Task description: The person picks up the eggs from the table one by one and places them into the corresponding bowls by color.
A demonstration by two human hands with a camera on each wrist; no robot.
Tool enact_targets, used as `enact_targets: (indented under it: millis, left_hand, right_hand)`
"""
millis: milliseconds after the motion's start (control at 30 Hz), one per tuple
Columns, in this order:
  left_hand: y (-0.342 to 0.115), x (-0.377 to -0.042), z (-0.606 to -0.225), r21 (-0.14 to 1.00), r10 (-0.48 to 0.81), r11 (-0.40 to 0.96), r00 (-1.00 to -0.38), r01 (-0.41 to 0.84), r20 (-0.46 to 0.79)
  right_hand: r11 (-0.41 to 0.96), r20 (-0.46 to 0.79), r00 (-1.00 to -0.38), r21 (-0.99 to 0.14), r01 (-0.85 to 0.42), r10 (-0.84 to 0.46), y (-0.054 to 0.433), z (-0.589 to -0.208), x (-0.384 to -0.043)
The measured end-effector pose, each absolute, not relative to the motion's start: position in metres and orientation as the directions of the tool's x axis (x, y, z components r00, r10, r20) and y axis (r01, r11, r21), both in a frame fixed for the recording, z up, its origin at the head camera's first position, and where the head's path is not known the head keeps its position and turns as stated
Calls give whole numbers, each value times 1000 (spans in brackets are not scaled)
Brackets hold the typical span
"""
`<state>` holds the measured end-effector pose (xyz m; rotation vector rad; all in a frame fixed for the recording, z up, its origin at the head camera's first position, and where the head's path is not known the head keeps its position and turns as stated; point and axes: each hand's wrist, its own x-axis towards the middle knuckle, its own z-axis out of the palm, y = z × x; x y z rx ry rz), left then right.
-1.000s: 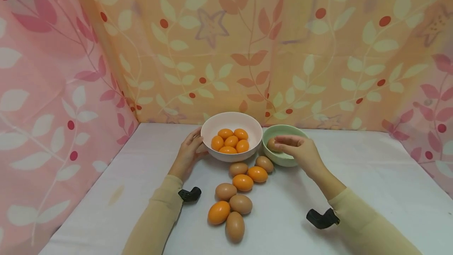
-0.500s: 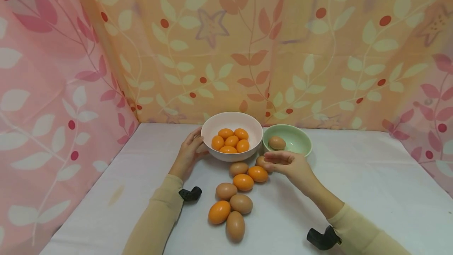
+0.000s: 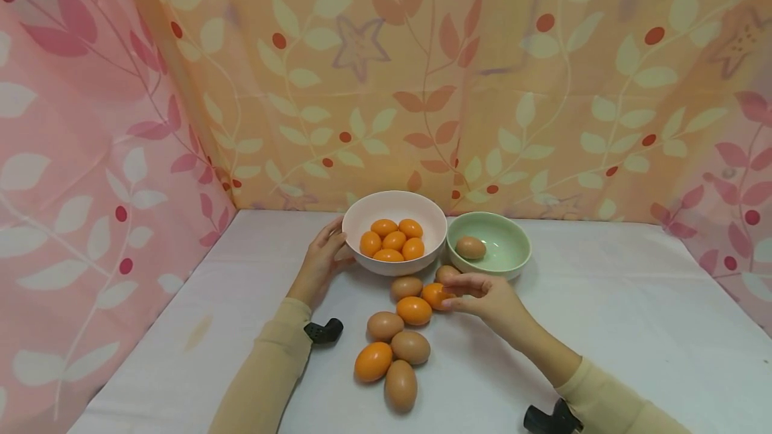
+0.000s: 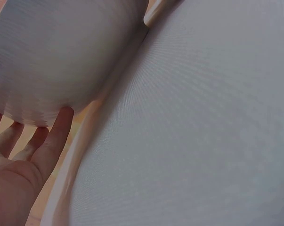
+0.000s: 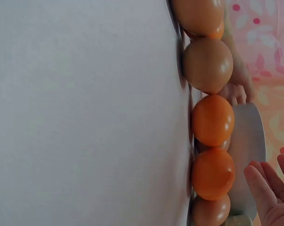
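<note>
My left hand [image 3: 317, 265] rests against the left side of the pale pink bowl [image 3: 395, 206]; in the left wrist view its fingertips touch the bowl's outer wall [image 4: 71, 56]. Inside this bowl lie several orange eggs [image 3: 394, 241]. A single brown egg [image 3: 470, 247] sits in the light green bowl [image 3: 506, 240] to its right. In front of the bowls my right hand [image 3: 497, 303] reaches to an orange egg [image 3: 434, 295], thumb and fingers spread apart and overlapping its right side. The right wrist view shows those fingers [image 5: 259, 186] beside the orange egg [image 5: 213, 173].
A loose line of brown and orange eggs runs toward me, with a brown egg [image 3: 401, 386] nearest. Another brown egg [image 3: 447, 273] lies by the green bowl. White cloth [image 3: 633, 300] covers the table, and patterned curtains [image 3: 362, 86] hang behind and at the sides.
My right hand has let go of the brown egg in the green bowl and moved down and left, toward the orange egg on the table. The left hand stays at the pink bowl.
</note>
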<state>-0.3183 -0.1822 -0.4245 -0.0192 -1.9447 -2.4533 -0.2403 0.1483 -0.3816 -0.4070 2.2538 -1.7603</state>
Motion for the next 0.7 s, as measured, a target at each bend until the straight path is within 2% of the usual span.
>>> enact_targets:
  millis: [333,700]
  left_hand:
    - [-182,-319,-424,976,-4,-215,-1000,14,14]
    - [-182,-318,-425,976,0,-217,-1000,21,22]
  right_hand:
    - [291,-66,-913,-955,-59,-403,141,-386,-231]
    - [240,-43,-859,-966,-94,-510,134,-394,-224]
